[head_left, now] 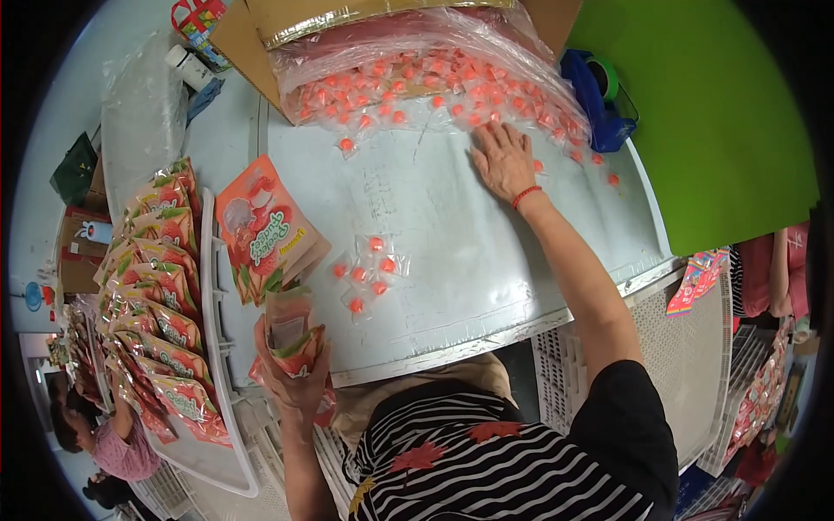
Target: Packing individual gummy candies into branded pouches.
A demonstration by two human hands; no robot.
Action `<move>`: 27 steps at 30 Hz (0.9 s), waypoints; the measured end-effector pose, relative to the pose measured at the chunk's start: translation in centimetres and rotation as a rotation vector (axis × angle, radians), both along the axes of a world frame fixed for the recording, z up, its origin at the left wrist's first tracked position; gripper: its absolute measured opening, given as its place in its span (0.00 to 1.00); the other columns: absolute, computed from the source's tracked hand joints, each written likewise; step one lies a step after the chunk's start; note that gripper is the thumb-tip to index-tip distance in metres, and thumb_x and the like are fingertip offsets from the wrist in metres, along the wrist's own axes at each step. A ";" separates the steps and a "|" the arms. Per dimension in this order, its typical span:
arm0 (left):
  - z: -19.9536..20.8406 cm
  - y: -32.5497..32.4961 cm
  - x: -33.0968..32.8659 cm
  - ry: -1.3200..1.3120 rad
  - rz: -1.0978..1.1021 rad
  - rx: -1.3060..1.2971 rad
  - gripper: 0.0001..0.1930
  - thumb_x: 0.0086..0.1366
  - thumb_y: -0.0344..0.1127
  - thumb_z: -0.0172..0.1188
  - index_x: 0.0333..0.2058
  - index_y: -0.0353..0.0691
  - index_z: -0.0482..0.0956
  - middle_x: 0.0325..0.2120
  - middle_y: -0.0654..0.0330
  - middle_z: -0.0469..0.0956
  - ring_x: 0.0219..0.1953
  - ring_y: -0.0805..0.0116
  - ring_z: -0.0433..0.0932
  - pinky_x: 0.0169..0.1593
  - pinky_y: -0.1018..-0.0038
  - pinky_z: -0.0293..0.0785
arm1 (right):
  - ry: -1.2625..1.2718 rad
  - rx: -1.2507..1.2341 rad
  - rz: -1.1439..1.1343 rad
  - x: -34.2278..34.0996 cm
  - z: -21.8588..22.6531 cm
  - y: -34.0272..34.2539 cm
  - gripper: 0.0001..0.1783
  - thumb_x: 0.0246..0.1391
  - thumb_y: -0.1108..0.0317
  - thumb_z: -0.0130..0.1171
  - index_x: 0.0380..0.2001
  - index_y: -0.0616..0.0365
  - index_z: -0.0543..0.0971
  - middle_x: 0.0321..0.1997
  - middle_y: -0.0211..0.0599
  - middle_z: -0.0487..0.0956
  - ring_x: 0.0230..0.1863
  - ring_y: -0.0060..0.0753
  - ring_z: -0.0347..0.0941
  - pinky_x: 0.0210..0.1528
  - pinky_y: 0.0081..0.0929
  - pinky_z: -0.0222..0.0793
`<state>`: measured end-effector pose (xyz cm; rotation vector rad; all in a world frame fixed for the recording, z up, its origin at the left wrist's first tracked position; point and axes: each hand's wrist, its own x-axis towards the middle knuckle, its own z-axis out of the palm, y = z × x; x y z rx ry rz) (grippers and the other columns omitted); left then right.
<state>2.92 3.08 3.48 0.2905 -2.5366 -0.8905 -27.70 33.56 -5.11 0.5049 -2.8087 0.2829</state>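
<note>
My left hand (pixel 291 382) is wrapped round a pink-and-green candy pouch (pixel 294 328) at the near left edge of the table; the pouch's mouth gapes upward. My right hand (pixel 506 165) reaches forward with fingers stretched out, palm down, its fingertips touching the near edge of a heap of clear-wrapped red candies (pixel 495 91). What lies under the palm is hidden. A small group of wrapped candies (pixel 359 274) lies on the table to the right of the held pouch. Flat printed pouches (pixel 263 224) are stacked just beyond my left hand.
The candies spill from a plastic-lined cardboard box (pixel 241 54) at the back. A blue tape dispenser (pixel 612 130) stands at the far right. A white tray (pixel 233 451) on the left holds rows of filled pouches (pixel 169 300). Co-workers (pixel 130 447) are at both sides.
</note>
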 end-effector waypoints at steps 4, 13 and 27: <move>-0.2 0.1 0.1 -0.040 0.007 -0.012 0.47 0.42 0.28 0.73 0.60 0.35 0.56 0.49 0.46 0.70 0.48 0.50 0.73 0.51 0.63 0.69 | 0.083 -0.070 0.134 4.8 0.1 -1.1 0.22 0.57 0.56 0.49 0.53 0.53 0.70 0.58 0.42 0.67 0.60 0.47 0.60 0.59 0.50 0.54; -0.8 -0.1 0.3 -0.052 -0.009 0.058 0.46 0.42 0.27 0.72 0.60 0.36 0.56 0.50 0.47 0.70 0.50 0.53 0.73 0.52 0.64 0.69 | -0.247 -1.205 -0.098 2.2 0.9 9.8 0.23 0.66 0.56 0.42 0.47 0.65 0.74 0.46 0.39 0.78 0.48 0.29 0.73 0.49 0.28 0.69; -0.2 0.4 -0.2 -0.009 -0.037 -0.003 0.44 0.43 0.25 0.71 0.60 0.37 0.57 0.50 0.49 0.70 0.48 0.57 0.74 0.51 0.66 0.70 | -0.071 -0.577 0.305 4.1 2.2 3.3 0.18 0.62 0.61 0.49 0.51 0.58 0.73 0.59 0.46 0.68 0.62 0.45 0.62 0.63 0.33 0.57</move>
